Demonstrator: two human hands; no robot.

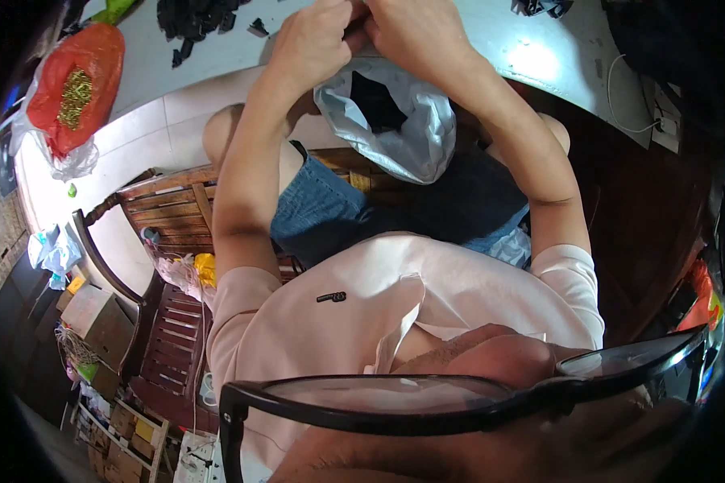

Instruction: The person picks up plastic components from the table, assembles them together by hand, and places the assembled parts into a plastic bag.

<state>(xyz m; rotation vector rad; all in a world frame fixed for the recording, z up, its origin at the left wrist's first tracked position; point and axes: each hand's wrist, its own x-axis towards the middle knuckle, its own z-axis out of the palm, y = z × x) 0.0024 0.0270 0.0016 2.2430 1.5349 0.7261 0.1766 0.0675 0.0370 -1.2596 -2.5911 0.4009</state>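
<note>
At the top edge, above the near side of the grey table [499, 48], my left hand [316, 42] and my right hand [415, 30] are close together. Both have their fingers curled inward. A dark bit shows between them, but my fingers and the picture's edge hide what they hold. Below my hands, a white woven sack [435, 149] gapes between my knees, with something black inside. Left of my left hand lie a small black part [258, 28] and a heap of similar black parts [193, 22].
A red plastic bag [105, 60] holding small brass-coloured pieces [75, 101] sits at the table's left end. More black parts [544, 6] lie at the far right. A white cable [612, 101] loops over the right edge. A wooden bench [173, 211] stands at the left.
</note>
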